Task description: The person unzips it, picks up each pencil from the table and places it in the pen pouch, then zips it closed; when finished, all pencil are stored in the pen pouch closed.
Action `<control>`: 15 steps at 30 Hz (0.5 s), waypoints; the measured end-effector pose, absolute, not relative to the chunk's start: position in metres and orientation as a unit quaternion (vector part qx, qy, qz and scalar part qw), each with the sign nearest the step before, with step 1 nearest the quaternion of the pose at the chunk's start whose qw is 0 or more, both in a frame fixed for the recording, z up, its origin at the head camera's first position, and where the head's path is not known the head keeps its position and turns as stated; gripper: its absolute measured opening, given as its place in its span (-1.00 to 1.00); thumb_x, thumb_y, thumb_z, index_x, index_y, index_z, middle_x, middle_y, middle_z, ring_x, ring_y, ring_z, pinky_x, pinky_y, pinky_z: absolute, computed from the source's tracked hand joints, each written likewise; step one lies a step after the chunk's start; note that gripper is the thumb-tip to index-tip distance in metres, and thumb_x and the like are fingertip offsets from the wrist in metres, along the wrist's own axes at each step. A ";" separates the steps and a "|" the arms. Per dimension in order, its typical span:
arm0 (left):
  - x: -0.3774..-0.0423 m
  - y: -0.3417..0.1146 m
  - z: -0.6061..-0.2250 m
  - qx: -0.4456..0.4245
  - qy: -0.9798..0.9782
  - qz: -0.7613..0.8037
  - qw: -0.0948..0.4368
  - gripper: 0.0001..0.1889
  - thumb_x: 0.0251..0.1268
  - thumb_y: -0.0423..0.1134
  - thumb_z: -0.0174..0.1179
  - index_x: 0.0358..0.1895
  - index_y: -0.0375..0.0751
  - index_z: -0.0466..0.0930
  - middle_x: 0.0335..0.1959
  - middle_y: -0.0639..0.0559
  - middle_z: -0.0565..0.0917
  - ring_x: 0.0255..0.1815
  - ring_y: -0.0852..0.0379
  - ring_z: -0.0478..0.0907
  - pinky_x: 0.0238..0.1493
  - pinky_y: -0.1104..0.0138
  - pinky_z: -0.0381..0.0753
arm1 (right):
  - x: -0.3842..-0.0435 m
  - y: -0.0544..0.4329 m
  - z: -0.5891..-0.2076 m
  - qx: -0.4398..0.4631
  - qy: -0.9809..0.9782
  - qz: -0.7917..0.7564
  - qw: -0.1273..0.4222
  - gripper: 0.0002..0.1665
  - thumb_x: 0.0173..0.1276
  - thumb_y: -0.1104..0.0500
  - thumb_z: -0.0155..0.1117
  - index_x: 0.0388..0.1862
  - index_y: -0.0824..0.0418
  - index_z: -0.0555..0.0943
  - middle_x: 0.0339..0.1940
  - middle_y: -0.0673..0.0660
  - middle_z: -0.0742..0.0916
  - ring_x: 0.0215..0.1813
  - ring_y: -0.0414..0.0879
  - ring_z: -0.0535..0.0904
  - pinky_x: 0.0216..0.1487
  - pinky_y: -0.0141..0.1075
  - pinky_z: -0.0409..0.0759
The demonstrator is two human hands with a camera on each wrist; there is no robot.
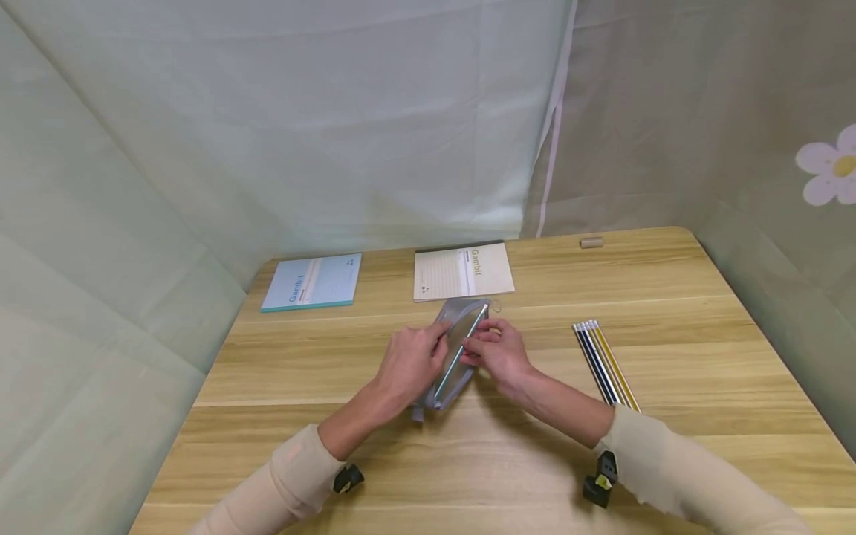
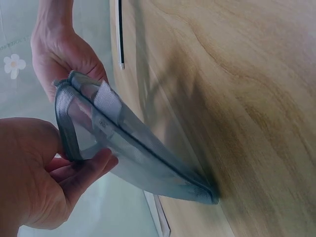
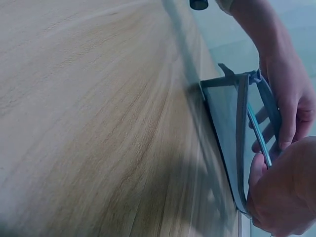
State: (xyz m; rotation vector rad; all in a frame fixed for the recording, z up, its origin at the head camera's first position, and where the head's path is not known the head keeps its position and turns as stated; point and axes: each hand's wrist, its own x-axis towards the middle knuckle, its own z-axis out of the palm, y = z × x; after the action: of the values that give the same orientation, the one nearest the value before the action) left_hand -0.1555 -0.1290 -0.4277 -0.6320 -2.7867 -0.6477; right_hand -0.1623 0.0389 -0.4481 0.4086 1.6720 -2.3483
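Observation:
A grey see-through mesh zip pouch [image 1: 460, 307] stands tilted on the table between both hands, its long mouth spread apart. My left hand [image 1: 411, 360] pinches one side of the mouth, thumb inside and fingers outside, as the left wrist view shows on the mesh [image 2: 143, 170]. At the opposite side is my right hand [image 1: 503, 357], pinching a teal pencil [image 3: 257, 131] between thumb and fingers. The pencil lies lengthwise within the open mouth, its white-tipped end towards the far side. Part of the right hand is hidden behind the pouch in the left wrist view.
Right of the hands lies a row of several striped pencils [image 1: 602, 364], dark and yellow. A blue notebook [image 1: 314, 282] lies at the back left. A beige notebook [image 1: 464, 273] is just beyond the pouch. Near the back edge sits a small brown object [image 1: 591, 242].

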 end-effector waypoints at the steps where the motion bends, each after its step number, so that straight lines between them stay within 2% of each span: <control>1: -0.156 -0.129 -0.428 -0.214 -0.946 -0.220 0.105 -0.73 0.45 -0.39 0.25 0.12 -0.27 0.78 -0.43 -0.10 0.78 -0.75 0.30 0.38 -0.79 0.49 0.31 | -0.163 0.039 -0.448 0.141 0.571 -0.800 0.117 -0.51 0.36 0.62 0.28 0.21 0.49 0.39 -0.22 0.19 0.62 -0.36 -0.10 0.67 -0.19 -0.29 0.78; 6: -0.156 -0.129 -0.429 -0.216 -0.945 -0.222 0.106 -0.74 0.44 -0.40 0.26 0.11 -0.28 0.78 -0.46 -0.08 0.76 -0.76 0.30 0.37 -0.79 0.49 0.30 | -0.166 0.038 -0.449 0.143 0.581 -0.792 0.122 -0.49 0.37 0.61 0.28 0.25 0.52 0.39 -0.15 0.25 0.63 -0.35 -0.10 0.66 -0.15 -0.28 0.79; 15: -0.157 -0.129 -0.429 -0.219 -0.944 -0.221 0.113 -0.74 0.43 -0.40 0.27 0.11 -0.28 0.79 -0.49 -0.04 0.74 -0.75 0.31 0.35 -0.79 0.47 0.27 | -0.172 0.039 -0.449 0.139 0.594 -0.781 0.130 -0.48 0.37 0.63 0.25 0.28 0.57 0.40 -0.15 0.26 0.61 -0.40 -0.12 0.68 -0.18 -0.29 0.78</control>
State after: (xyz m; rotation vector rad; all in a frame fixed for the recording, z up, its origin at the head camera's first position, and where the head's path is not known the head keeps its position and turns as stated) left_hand -0.1567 -0.1289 -0.4289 -0.6421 -2.7683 -0.6498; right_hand -0.1724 0.0389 -0.4486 0.4026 1.7276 -2.2712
